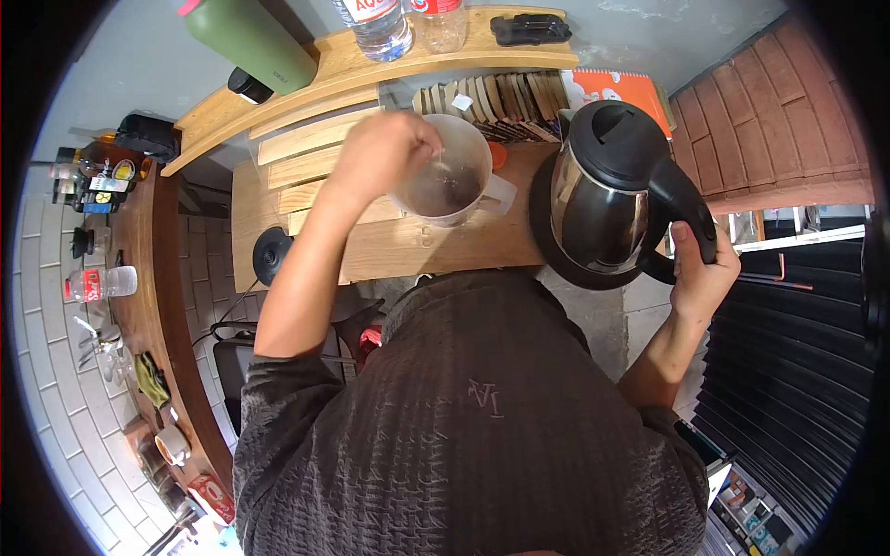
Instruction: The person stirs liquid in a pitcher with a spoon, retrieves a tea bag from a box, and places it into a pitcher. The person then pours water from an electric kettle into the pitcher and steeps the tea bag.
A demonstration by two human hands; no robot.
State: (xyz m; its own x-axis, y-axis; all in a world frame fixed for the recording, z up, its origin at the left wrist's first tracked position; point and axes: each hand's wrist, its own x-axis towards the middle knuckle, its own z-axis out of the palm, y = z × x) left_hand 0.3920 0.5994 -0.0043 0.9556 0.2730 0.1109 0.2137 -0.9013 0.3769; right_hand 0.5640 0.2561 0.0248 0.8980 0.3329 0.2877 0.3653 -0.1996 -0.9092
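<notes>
My left hand (385, 153) is over the rim of a white plastic pitcher (477, 153), blurred, with its fingers closed in a pinch. Whatever it may hold is hard to make out; a thin pale streak shows below the fingertips. Dark brown liquid (445, 185) with a few bubbles lies inside the pitcher, whose handle points right. On the right, my right hand (700, 273) grips the black handle of an electric kettle (598, 218). This kettle has a black lid and a dark, shiny body. It is upright, at the right end of the wooden desk.
A row of books (505, 102) stands behind the pitcher, below a shelf (371, 69) bearing a green bottle (250, 42) and plastic bottles. A round black base (273, 256) with a cord lies at the desk's left. Several bottles and a tape roll (172, 445) stand on the left counter.
</notes>
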